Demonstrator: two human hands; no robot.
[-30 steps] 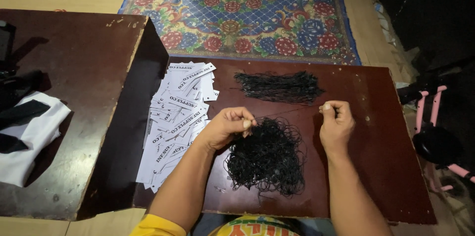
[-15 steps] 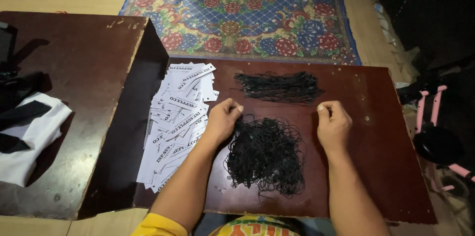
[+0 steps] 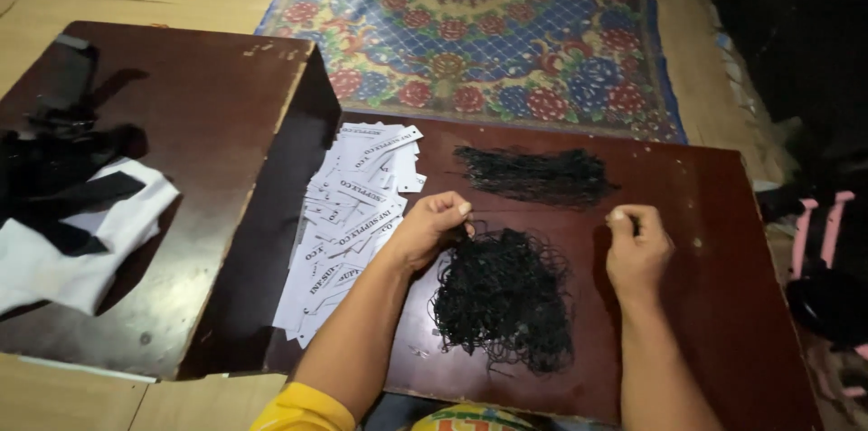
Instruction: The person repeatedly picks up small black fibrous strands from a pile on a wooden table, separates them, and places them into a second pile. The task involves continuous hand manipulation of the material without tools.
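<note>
Hands (image 3: 434,230) at tangled black string (image 3: 503,297)

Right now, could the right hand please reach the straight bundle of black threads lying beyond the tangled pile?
Probably yes: the right hand rests just short of the straight bundle, with only bare table between.

You cannot tell whether your right hand (image 3: 637,246) pinches a thread; its curled fingers hide the tips. Your left hand (image 3: 432,227) covers the tangled black thread pile's (image 3: 504,298) edge. The pink-framed object (image 3: 823,259) is cut off at right.
</note>
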